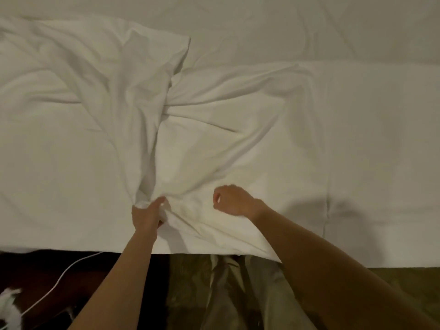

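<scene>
Head view: white bed (357, 32) runs off the top, left and right edges, its smooth sheet only faintly creased. On it, toward the near edge, lies a white cloth (202, 139), soft and crumpled into long folds; whether pillowcase or sheet cannot be told. Left hand (147, 211) grips a bunched gather of the cloth, fingertips buried in fabric. Right hand (232, 201) sits over the cloth nearby, fingers curled; whether they pinch fabric cannot be made out. Thin white cable (59, 279) crosses the dark floor, cut off at lower left.
</scene>
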Tool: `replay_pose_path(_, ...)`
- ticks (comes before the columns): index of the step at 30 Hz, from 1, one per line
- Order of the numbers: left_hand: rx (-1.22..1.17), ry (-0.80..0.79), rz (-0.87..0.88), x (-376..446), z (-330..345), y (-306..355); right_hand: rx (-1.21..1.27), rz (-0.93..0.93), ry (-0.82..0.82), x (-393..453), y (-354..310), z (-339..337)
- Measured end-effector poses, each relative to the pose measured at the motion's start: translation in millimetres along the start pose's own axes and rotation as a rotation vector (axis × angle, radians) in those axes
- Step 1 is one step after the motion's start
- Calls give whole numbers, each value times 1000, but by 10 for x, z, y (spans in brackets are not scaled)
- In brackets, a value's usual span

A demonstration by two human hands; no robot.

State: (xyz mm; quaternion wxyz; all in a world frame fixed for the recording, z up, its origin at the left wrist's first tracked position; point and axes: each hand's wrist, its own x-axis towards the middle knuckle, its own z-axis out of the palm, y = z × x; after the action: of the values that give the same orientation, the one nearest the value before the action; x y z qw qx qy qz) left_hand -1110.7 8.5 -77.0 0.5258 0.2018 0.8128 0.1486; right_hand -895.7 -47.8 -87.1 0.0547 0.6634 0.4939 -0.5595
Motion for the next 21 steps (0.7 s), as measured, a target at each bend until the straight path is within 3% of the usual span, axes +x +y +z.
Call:
replay_pose_path(3, 64, 81, 155, 109, -96, 186, 44, 11, 7, 133, -127, 30)
replay_pose_path(6, 243, 207, 328, 118, -127, 416, -18, -16, -130, 117, -163, 223)
replay_pose_path(10, 412, 241, 500, 171, -135, 735, -213, -66, -379, 179, -256, 249)
replay_pose_path(12, 436, 220, 498, 173, -111, 866, 6, -54, -377, 297, -391, 71)
replay_pose_path(17, 391, 110, 495, 280, -91, 903, 860, 44, 88, 879, -998, -717)
replay_pose_path(21, 316, -30, 377, 451, -251, 875, 992, 77, 96, 1278, -1432, -1110)
